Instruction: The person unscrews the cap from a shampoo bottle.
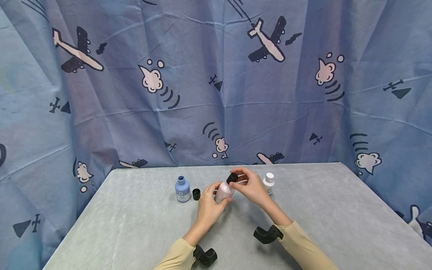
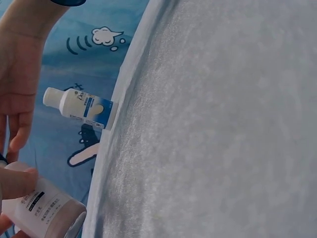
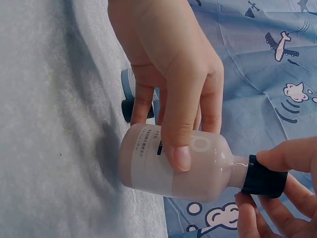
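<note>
A pink bottle [image 1: 224, 192] with a white label is gripped round its body by my left hand [image 1: 210, 205]. In the right wrist view the bottle [image 3: 210, 171] lies tilted on its side, the left thumb [image 3: 179, 154] pressed along it. My right hand [image 1: 251, 187] pinches a black cap [image 1: 232, 178] between thumb and fingertips. The cap [image 3: 265, 177] sits over the end of the bottle's neck, part of the neck showing below it. Beyond the right hand stands a small white bottle [image 1: 268, 182] with its white cap on.
An uncapped blue bottle [image 1: 182, 192] stands left of the hands, a loose black cap [image 1: 196, 194] beside it. Everything is on a grey cloth-covered table [image 1: 141, 225]. A blue curtain [image 1: 189, 75] with airplane prints hangs behind the far edge.
</note>
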The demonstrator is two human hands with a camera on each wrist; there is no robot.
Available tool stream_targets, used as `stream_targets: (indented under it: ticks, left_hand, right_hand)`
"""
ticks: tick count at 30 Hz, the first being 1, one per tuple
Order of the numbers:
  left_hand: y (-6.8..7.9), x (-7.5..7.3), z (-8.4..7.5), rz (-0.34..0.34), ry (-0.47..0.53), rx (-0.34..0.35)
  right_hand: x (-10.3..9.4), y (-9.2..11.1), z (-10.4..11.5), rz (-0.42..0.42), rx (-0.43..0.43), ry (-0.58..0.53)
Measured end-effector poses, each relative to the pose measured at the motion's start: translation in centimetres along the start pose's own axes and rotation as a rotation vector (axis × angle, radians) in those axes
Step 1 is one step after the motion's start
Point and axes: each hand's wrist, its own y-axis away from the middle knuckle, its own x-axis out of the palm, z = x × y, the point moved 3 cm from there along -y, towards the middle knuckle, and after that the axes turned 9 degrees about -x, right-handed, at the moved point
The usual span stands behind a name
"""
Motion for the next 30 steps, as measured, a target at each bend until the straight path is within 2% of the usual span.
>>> stream_targets:
  ticks: [10, 19, 30]
  left_hand:
    - [-0.2, 0.2, 0.1, 0.026, 0.002, -0.020]
    - [-0.6, 0.4, 0.3, 0.021, -0.003, -0.031]
    - [-0.9, 0.4, 0.4, -0.005, 0.010, -0.046]
  right_hand:
    - [-0.3, -0.2, 0.1, -0.011, -0.021, 0.040]
    - [-0.7, -0.3, -0.1, -0.015, 0.018, 0.089]
    - [-1.1, -0.1, -0.7, -0.005, 0.021, 0.065]
